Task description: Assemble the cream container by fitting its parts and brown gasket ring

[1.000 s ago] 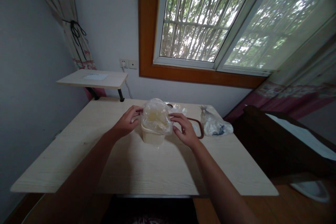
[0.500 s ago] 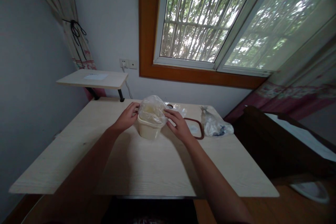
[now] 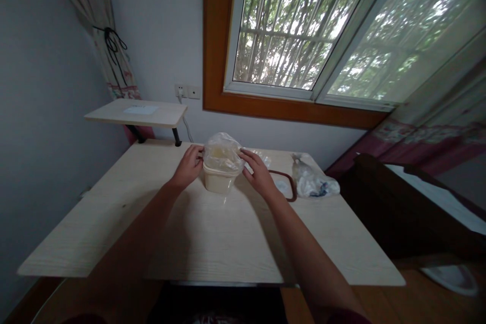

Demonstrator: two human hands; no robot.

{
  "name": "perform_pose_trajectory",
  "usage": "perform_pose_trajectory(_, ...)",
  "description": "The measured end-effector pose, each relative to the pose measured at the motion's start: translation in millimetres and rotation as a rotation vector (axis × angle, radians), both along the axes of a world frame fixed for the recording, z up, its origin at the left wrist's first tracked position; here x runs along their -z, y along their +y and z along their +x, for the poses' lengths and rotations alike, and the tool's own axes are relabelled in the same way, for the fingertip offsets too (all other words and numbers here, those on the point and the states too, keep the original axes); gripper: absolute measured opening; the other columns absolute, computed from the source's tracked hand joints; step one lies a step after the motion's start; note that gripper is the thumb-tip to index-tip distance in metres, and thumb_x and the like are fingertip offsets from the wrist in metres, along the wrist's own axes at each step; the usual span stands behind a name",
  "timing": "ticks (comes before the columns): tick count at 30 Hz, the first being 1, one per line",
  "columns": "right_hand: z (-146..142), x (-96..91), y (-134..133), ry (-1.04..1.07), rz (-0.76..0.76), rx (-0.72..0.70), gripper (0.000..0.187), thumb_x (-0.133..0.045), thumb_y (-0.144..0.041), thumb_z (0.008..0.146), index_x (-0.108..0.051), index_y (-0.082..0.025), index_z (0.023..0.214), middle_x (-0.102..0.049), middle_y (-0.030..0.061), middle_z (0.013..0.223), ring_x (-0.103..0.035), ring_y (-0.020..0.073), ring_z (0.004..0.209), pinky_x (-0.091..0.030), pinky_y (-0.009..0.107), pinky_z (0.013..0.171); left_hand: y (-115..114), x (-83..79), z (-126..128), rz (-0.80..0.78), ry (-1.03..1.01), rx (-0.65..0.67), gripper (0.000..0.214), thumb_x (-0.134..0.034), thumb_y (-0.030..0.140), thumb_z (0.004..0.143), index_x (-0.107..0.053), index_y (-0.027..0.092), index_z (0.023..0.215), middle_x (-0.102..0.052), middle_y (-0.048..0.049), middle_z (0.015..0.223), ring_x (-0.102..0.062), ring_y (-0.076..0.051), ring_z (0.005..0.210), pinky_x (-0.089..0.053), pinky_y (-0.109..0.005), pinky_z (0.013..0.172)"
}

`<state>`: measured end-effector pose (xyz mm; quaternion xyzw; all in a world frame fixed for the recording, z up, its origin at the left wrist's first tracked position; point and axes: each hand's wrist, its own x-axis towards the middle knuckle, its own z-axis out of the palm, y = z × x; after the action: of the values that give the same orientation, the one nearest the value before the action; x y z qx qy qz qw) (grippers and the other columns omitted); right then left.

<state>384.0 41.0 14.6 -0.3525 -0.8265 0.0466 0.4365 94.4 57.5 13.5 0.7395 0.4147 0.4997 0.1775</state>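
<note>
— Where is our left hand (image 3: 189, 167)?
— It grips the clear bag (image 3: 223, 151) on the left side of the cream tub (image 3: 218, 183). The tub stands on the table (image 3: 212, 243), between our hands.
— And our right hand (image 3: 258, 176)?
— It pinches the bag's right side.

The pale wood tabletop (image 3: 212, 243) carries a bag-covered cream tub (image 3: 219, 182), a brown-rimmed lid (image 3: 291, 190) and a knotted plastic bag (image 3: 313, 181).

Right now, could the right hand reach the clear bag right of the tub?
Probably yes: only a flat brown-rimmed item lies on the table between the right hand and the clear bag.
</note>
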Motion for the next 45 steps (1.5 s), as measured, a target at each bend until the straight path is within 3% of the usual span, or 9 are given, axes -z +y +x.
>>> perform_pose_trajectory(6, 2.3, -11.6, -20.6, -0.004, 0.091, 0.047, 0.042, -0.058, -0.019, 0.09, -0.058, -0.03, 0.131, -0.054, 0.01, 0.143, -0.049, 0.0288, 0.133, -0.041, 0.055, 0.111, 0.5, 0.6, -6.0, 0.1, 0.102, -0.045, 0.031, -0.056, 0.012, 0.086, -0.06, 0.022, 0.115, -0.059, -0.0083, 0.115, -0.057, -0.021, 0.109, -0.055, -0.038, 0.093)
perform_pose_trajectory(12, 5.2, -27.4, -31.5, -0.061, 0.105, -0.057, 0.03, -0.063, -0.022, 0.089, -0.061, -0.028, 0.118, -0.061, 0.0099, 0.126, -0.054, 0.0291, 0.124, -0.044, 0.053, 0.106, 0.7, -8.9, -15.0, 0.215, 0.238, -0.088, 0.015, -0.056, 0.016, 0.09, -0.063, 0.02, 0.102, -0.062, -0.0069, 0.101, -0.057, -0.022, 0.099, -0.051, -0.039, 0.092)
perform_pose_trajectory(18, 8.9, -23.1, -31.1, -0.07, 0.115, -0.077, 0.018, -0.058, -0.019, 0.092, -0.064, -0.027, 0.106, -0.065, 0.0089, 0.112, -0.06, 0.0266, 0.11, -0.049, 0.049, 0.097, -4.4, -11.5, -26.8, 0.27, 0.264, -0.057, 0.016, -0.052, 0.018, 0.092, -0.064, 0.021, 0.102, -0.063, -0.0066, 0.101, -0.058, -0.022, 0.102, -0.049, -0.039, 0.095)
perform_pose_trajectory(33, 13.5, -10.4, -31.1, -0.107, 0.143, -0.057, 0.028, -0.054, -0.006, 0.087, -0.07, -0.026, 0.098, -0.062, 0.0076, 0.102, -0.058, 0.0249, 0.1, -0.049, 0.044, 0.087, -8.6, -21.0, -51.8, 0.297, 0.263, -0.017, 0.018, -0.05, 0.019, 0.096, -0.068, 0.021, 0.093, -0.065, -0.0071, 0.099, -0.059, -0.022, 0.1, -0.047, -0.04, 0.093)
perform_pose_trajectory(40, 9.8, -18.3, -35.3, 0.045, 0.102, -0.093, 0.031, -0.053, -0.004, 0.085, -0.073, -0.027, 0.094, -0.058, 0.0059, 0.099, -0.057, 0.0232, 0.098, -0.049, 0.042, 0.085, -17.1, -34.8, -51.1, 0.257, 0.159, -0.05, 0.018, -0.052, 0.021, 0.096, -0.069, 0.022, 0.098, -0.063, -0.0064, 0.097, -0.059, -0.022, 0.099, -0.048, -0.039, 0.092)
perform_pose_trajectory(45, 7.7, -20.3, -32.6, 0.083, 0.087, -0.141, 0.038, -0.049, -0.001, 0.082, -0.075, -0.027, 0.091, -0.054, 0.0049, 0.099, -0.055, 0.0211, 0.097, -0.048, 0.04, 0.083, -19.8, -36.7, -51.6, 0.252, 0.168, 0.064, 0.019, -0.052, 0.017, 0.094, -0.07, 0.021, 0.088, -0.062, -0.0063, 0.098, -0.059, -0.021, 0.098, -0.047, -0.038, 0.09)
